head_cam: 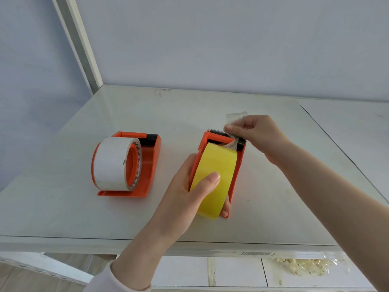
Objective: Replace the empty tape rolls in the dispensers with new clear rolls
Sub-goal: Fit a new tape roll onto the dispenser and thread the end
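Two orange tape dispensers stand on the white table (210, 106). The left dispenser (147, 165) holds a pale clear-white roll (111, 163) on an orange hub. The right dispenser (236, 173) carries a yellowish clear roll (216, 163). My left hand (189, 192) grips that roll and dispenser, thumb on top of the roll and fingertips under its right side. My right hand (259, 135) pinches the loose clear tape end (234, 118) just above the serrated cutter (216, 131) at the dispenser's far end.
A wall and a white vertical post (84, 49) close off the back and left. A second table surface (357, 127) adjoins on the right. Below the front edge lie a barcode label (255, 253) and a clear bag of pale shreds (307, 266).
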The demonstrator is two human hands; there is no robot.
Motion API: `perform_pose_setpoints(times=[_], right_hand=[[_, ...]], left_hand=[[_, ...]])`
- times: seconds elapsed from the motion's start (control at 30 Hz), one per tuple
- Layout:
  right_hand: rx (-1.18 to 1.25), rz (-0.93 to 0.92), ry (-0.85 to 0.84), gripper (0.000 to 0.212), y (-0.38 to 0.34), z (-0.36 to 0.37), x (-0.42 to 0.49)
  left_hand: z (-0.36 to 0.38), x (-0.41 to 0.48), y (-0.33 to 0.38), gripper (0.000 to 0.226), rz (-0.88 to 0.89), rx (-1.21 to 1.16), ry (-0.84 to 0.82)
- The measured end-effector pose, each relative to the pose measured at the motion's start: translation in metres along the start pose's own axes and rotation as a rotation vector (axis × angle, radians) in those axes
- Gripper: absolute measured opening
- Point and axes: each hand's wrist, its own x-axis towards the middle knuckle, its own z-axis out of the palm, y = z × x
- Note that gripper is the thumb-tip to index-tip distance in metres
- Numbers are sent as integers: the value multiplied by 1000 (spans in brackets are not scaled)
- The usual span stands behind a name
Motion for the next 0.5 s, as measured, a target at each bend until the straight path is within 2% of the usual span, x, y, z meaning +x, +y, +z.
perform_pose_setpoints(times=[0.2, 0.27, 0.4, 0.47, 0.5], right_hand=[[105, -26, 8, 7, -6, -4, 2], [38, -98, 64, 11, -6, -4, 2], [-284, -268, 206, 17, -2, -5, -1], [-363, -273, 196, 16, -3, -5, -1], [-318, -225, 162, 16, -2, -6, 1]], left_hand=[[-5, 1, 4, 38, 32, 87, -70], [-6, 3, 4, 41, 43, 88, -52], [-3, 7, -1, 50, 14, 57, 26], [0, 8, -4, 56, -13, 76, 63], [1, 8, -5, 57, -22, 78, 75]])
